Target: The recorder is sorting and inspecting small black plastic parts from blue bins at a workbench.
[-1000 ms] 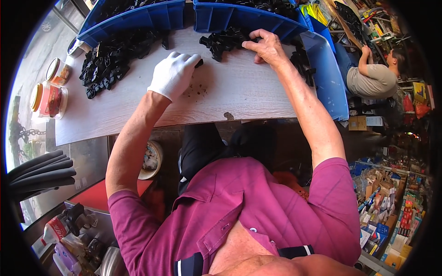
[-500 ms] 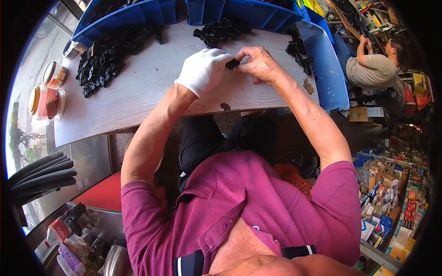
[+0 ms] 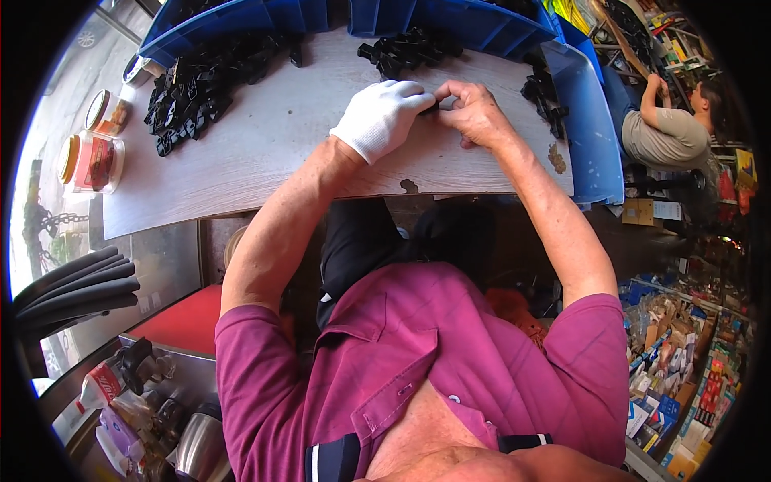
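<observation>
My left hand, in a white knit glove, and my bare right hand meet over the table. Between their fingertips they pinch a small black plastic part, mostly hidden by the fingers. Beyond my hands lies a small heap of black parts. A larger pile of like parts spreads over the table's left side, and another cluster lies at the right.
Blue bins line the table's far edge, and a lighter blue tray stands at its right end. Lidded jars sit at the left edge. Black foam tubes jut in at left. Another person works at far right.
The whole view has shifted slightly, so the table appears farther right. My hands stay together on the black part, which is now more covered by the fingers.
</observation>
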The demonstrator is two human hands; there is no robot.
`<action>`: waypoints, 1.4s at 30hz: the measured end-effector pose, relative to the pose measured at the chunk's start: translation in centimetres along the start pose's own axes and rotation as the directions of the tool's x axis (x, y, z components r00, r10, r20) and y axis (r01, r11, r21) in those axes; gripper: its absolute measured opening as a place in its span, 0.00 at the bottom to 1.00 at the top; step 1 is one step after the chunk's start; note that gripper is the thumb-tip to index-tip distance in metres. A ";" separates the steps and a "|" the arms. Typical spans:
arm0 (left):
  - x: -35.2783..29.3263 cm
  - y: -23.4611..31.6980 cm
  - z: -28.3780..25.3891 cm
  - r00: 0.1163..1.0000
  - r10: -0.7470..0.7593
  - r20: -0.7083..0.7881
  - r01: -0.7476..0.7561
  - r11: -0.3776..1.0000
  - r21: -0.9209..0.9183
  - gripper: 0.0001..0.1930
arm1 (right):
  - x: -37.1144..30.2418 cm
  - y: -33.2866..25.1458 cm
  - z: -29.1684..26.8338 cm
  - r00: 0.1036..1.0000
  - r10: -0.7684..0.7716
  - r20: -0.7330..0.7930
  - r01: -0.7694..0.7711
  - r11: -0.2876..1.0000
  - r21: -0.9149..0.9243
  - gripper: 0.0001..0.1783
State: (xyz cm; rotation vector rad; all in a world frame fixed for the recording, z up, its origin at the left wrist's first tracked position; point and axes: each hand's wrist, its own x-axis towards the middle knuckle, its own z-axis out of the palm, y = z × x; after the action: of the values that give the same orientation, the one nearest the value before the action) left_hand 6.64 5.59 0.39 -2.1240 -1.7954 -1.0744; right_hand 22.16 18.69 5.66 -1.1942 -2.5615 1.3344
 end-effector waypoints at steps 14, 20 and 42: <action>-1.0 1.2 -0.9 0.999 0.035 -0.026 -0.031 0.990 0.137 0.18 | 0.4 0.1 0.1 0.995 -0.066 0.070 0.068 0.997 -0.027 0.17; -1.7 -4.9 -5.1 0.951 -0.164 -0.261 0.251 0.903 0.347 0.23 | 0.3 2.8 -0.5 0.999 -0.028 -0.041 0.037 0.972 0.231 0.20; -2.6 -6.3 -7.7 0.934 -0.284 0.218 0.160 0.876 0.456 0.16 | 5.1 3.1 -4.3 0.918 0.149 -0.368 0.040 0.888 0.458 0.27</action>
State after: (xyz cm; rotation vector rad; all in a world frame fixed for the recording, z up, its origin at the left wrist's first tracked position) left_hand -2.34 0.98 2.40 -1.8947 -2.2015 -0.3565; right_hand 21.86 25.97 4.62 -1.2811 -1.8143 1.4214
